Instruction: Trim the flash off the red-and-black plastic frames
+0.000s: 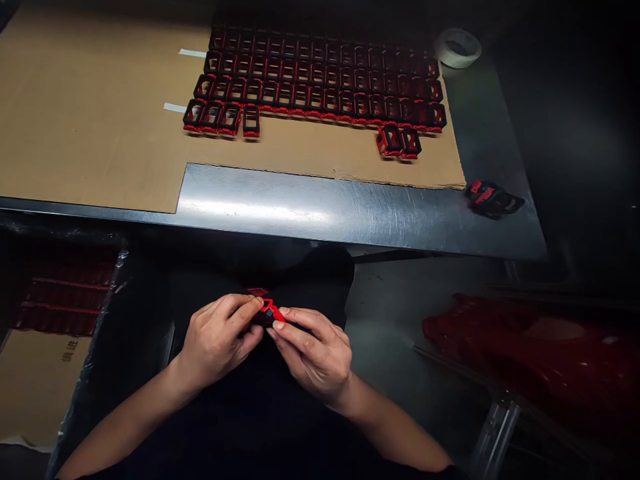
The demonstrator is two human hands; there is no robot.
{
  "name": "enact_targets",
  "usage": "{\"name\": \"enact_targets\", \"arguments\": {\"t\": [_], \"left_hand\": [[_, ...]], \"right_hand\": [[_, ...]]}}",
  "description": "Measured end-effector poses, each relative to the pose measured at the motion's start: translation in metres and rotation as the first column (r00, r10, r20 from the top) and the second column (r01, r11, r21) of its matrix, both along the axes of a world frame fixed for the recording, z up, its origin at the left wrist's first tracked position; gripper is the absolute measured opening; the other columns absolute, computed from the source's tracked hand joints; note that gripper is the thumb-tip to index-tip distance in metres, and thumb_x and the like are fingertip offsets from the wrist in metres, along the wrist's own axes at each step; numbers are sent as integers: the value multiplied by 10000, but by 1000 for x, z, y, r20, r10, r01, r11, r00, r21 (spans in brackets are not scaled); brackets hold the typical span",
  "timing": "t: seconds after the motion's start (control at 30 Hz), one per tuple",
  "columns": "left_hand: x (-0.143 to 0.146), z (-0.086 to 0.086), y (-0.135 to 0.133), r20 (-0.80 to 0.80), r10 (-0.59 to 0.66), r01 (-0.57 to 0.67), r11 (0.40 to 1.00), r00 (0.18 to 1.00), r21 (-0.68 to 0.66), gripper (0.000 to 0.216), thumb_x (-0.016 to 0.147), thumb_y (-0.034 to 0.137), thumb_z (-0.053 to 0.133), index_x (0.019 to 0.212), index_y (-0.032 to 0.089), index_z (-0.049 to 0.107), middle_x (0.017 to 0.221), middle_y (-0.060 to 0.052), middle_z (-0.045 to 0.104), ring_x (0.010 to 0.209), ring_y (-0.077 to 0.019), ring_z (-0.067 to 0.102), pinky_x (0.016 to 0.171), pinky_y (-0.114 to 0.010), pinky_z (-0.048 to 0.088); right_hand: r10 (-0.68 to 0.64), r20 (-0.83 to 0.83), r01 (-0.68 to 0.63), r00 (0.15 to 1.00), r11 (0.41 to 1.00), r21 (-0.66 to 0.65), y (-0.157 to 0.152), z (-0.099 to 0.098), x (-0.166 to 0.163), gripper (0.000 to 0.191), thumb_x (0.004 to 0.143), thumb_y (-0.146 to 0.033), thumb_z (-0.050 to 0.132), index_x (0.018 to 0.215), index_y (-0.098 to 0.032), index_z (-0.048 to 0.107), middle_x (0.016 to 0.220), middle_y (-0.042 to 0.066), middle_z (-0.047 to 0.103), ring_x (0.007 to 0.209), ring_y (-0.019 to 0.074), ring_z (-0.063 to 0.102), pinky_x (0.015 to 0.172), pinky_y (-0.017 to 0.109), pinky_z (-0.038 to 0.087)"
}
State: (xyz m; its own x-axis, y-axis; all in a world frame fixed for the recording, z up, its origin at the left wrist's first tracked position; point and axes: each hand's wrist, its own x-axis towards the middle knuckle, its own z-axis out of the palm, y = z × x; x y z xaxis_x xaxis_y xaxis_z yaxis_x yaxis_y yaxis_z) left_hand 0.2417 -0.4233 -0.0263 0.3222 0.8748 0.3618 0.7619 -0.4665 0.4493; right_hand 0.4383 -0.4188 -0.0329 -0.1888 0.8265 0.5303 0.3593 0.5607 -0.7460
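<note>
Both my hands meet low in the view, over my dark lap below the table edge. My left hand (pixel 220 337) and my right hand (pixel 313 353) pinch the same small red and black part (pixel 267 310) between their fingertips. Its shape is partly hidden by my fingers. On the brown cardboard sheet (pixel 90 113) up on the table stand several rows of like red and black frame parts (pixel 320 80), with two set apart (pixel 399 141) in front at the right.
A steel table (pixel 325 210) runs across the view. A single red and black part (pixel 493 198) lies at its right edge. A roll of white tape (pixel 457 47) sits at the back right. Red flat stock fills a box (pixel 65 297) at left and a red pile (pixel 530 357) lies at right.
</note>
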Motion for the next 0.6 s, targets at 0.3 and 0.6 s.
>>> {"name": "enact_targets", "arguments": {"t": [0.3,0.6], "left_hand": [[1,1,1,15,6,-5,999,1000,-46,270,852,166,667,1116,191,613,961,-45,725,787,-141,716,671,-225,603],[1,-2,1,96,-10,15,999,995,-52,327,842,133,669,1158,176,592,984,-75,713,828,-165,716,700,-255,615]], "right_hand": [[-7,11,7,1000,1000,-7,1,2,1,367,828,-91,756,1125,-306,734,995,48,780,861,224,775,715,342,674],[-3,-227,-90,974,913,-397,1,9,0,288,827,-163,760,1095,-261,717,1008,64,742,875,215,742,721,335,651]]}}
